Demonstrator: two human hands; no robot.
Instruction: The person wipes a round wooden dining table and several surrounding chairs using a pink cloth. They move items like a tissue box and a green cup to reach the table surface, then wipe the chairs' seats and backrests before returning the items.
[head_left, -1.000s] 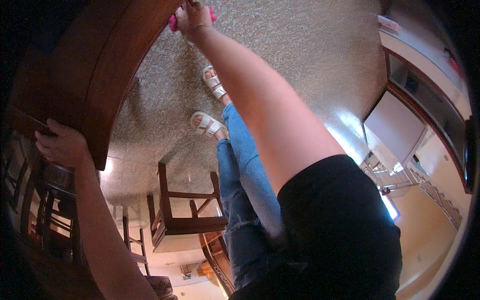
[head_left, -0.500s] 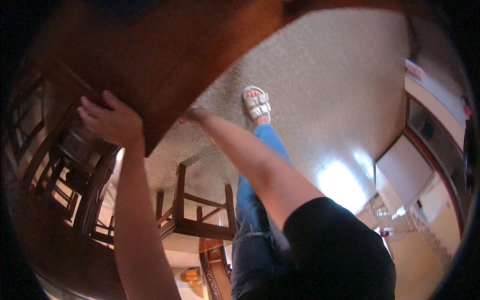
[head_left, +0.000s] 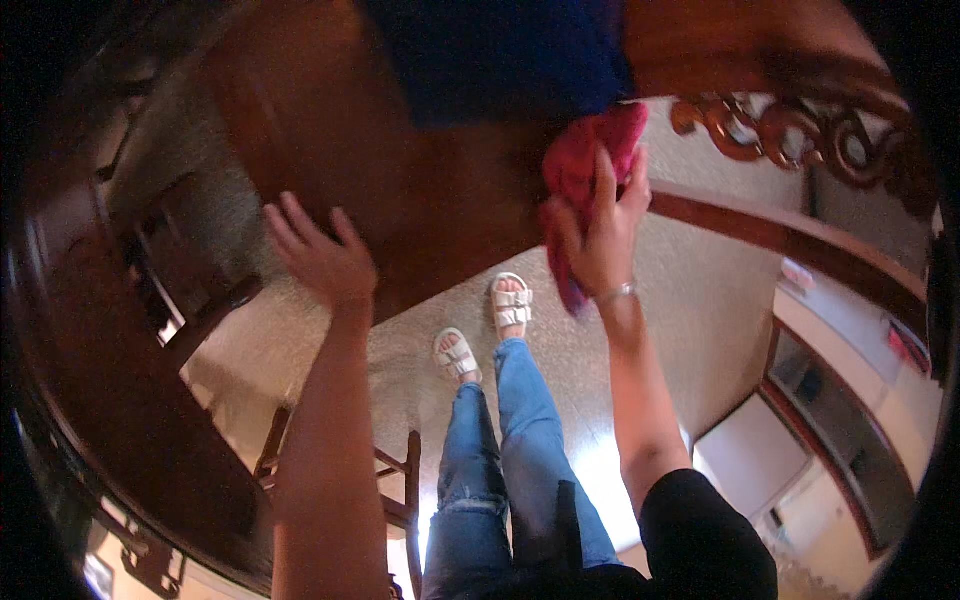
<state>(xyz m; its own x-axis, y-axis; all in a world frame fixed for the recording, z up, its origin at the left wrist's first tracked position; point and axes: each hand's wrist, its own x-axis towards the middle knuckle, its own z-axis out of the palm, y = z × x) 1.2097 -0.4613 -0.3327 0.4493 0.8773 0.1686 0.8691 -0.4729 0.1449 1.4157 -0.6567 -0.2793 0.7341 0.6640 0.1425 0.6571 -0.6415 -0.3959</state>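
Pinched in the fingers of my right hand (head_left: 612,235) is a crumpled pinkish-red cloth (head_left: 578,165). It lies against the right edge of a dark wooden panel (head_left: 440,215), part of a larger piece of furniture, and one end hangs below. My left hand (head_left: 325,258) rests at the panel's left part, its fingers spread and nothing held. Dark blue fabric (head_left: 500,60) covers the panel's far part. Carved openwork wood (head_left: 790,135) runs off to the far right, with a wooden rail (head_left: 780,235) nearer to me.
A long dark wooden surface (head_left: 150,390) curves along the left. Near my left forearm stands a wooden stool or chair (head_left: 405,480), partly hidden. My feet in white sandals (head_left: 512,305) are on the speckled floor (head_left: 700,330). A white panel (head_left: 745,450) appears at right.
My right hand, largely hidden at the panel's edge before, now shows with the cloth, farther right. My left hand has shifted right. The blue fabric, carved openwork and my second foot have come into view.
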